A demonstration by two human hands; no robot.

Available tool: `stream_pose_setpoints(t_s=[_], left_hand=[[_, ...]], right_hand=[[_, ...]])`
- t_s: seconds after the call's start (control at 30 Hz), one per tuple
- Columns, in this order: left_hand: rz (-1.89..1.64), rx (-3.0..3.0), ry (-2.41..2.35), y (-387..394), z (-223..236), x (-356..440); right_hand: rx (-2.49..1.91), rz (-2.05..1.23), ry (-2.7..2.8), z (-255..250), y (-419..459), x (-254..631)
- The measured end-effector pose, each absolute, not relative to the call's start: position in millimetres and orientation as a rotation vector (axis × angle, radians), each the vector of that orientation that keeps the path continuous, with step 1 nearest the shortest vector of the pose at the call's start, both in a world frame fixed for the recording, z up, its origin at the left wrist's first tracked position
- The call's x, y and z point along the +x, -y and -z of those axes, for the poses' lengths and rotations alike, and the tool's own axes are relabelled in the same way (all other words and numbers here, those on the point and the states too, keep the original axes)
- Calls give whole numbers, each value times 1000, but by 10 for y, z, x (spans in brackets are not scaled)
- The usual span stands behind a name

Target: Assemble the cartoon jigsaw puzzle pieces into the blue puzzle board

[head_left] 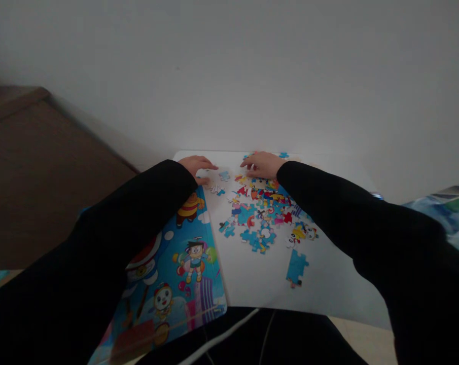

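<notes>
Many jigsaw puzzle pieces (257, 238), mostly blue with red and yellow cartoon parts, lie loose or joined in small clusters on the white table (252, 284). My left hand (197, 166) is at the table's far left, thumb and index finger spread beside a few pale pieces (216, 186). My right hand (264, 165) hovers over or rests on the far end of the pile, fingers bent but apart. I see nothing gripped in either hand. Below my left hand lies a blue cartoon picture board (195, 261), partly covered by my left sleeve.
A pale wall (229, 76) stands directly behind the table. At the left is a brown wooden piece of furniture (50, 187). A joined blue cluster (297, 267) lies nearer the front edge. A white cable (229, 332) crosses my lap, and shiny plastic packaging (450, 218) lies at right.
</notes>
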State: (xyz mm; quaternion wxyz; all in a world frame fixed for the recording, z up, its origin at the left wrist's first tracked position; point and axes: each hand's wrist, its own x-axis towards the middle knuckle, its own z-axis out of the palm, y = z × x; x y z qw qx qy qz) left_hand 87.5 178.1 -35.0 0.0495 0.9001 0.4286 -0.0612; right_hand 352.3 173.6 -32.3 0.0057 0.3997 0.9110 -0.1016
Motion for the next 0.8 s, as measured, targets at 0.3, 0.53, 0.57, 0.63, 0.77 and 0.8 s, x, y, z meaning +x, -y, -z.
stream_pose_setpoints(t_s=[0.3, 0.53, 0.57, 0.63, 0.77, 0.8], left_hand=[[452, 2649, -1247, -1671, 375, 977], [381, 2676, -1583, -1629, 202, 1156], [328, 2699, -1607, -1625, 185, 1193], [255, 2721, -1608, -1638, 181, 1280], [177, 2667, -1609, -1746, 287, 1476], [163, 2664, -1602, -1784, 327, 1520]], right_hand=[[1344, 297, -2852, 315, -1748, 3558], [1318, 131, -2853, 356, -1610, 3556], [1298, 131, -2863, 339, -1582, 3596], [1298, 120, -2881, 289, -1527, 3687], [1300, 95, -2814, 209, -1400, 3807], [1275, 81, -2800, 206, -1363, 3814]])
